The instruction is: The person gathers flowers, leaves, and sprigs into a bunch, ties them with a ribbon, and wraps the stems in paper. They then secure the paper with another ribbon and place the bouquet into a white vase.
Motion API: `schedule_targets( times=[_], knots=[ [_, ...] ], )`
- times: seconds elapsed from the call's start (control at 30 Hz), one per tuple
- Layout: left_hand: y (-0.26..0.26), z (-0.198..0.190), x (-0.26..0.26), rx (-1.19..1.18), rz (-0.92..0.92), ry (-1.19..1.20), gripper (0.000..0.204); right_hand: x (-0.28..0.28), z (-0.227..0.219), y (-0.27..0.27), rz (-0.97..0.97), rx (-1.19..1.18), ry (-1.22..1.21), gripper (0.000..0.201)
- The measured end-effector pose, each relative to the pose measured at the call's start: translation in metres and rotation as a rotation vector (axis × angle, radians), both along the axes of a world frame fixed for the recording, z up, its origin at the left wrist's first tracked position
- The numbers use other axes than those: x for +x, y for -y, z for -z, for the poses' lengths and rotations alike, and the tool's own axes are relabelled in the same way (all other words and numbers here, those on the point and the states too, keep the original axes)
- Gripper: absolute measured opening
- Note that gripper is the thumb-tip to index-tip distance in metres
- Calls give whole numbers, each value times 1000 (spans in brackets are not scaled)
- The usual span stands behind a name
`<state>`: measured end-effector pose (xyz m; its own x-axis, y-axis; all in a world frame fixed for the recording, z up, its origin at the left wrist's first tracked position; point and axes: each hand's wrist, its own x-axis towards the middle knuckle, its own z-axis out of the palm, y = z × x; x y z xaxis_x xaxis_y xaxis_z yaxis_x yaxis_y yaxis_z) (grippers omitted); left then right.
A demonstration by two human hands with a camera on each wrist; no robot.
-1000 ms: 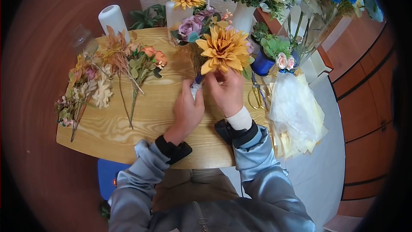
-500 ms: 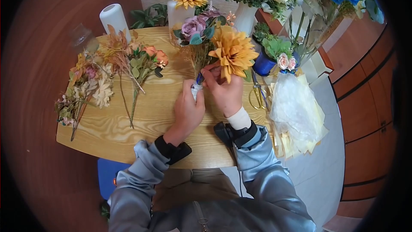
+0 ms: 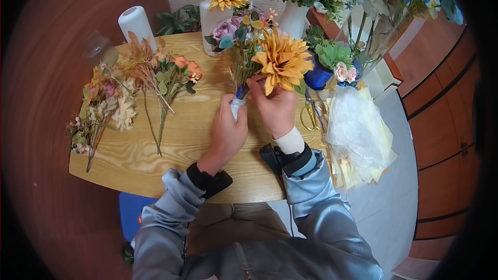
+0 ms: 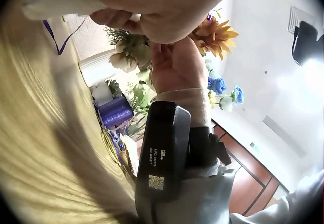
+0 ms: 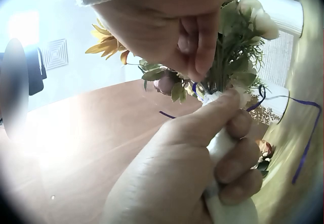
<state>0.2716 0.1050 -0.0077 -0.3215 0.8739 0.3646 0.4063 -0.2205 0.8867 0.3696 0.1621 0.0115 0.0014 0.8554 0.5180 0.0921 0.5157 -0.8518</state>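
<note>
My left hand [image 3: 228, 132] grips the white-wrapped stems [image 3: 237, 108] of a bouquet over the table. In the right wrist view its fingers curl round the white wrap [image 5: 223, 143]. My right hand [image 3: 275, 110] is just right of the stems; in the right wrist view thumb and fingers meet above the wrap, at a purple ribbon [image 5: 195, 88] that they appear to pinch. Their exact hold is partly hidden. The ribbon's loose tail [image 5: 302, 155] hangs at the right. Mauve roses [image 3: 224, 30] and a large orange flower [image 3: 283, 62] top the bouquet, the latter above my right hand.
Loose flower stems [image 3: 161, 119] lie at the left of the table [image 3: 207, 171]. Gold scissors [image 3: 311, 116], a blue-purple ribbon spool [image 3: 317, 78] and white wrapping material [image 3: 358, 124] are at the right. Flower-filled vases and an upright white vase [image 3: 137, 23] stand at the back.
Over the last second the orange flower has shifted right. Since half a second ago the mauve roses have tilted slightly left. My left hand keeps its grip; my right hand has moved slightly beside the stems.
</note>
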Motion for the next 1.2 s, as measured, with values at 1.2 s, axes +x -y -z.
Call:
schedule_targets(
  times=[1.2],
  knots=[
    [-2, -4, -16, 48, 236, 482, 12, 3, -6, 10, -22, 174, 225, 14]
  ],
)
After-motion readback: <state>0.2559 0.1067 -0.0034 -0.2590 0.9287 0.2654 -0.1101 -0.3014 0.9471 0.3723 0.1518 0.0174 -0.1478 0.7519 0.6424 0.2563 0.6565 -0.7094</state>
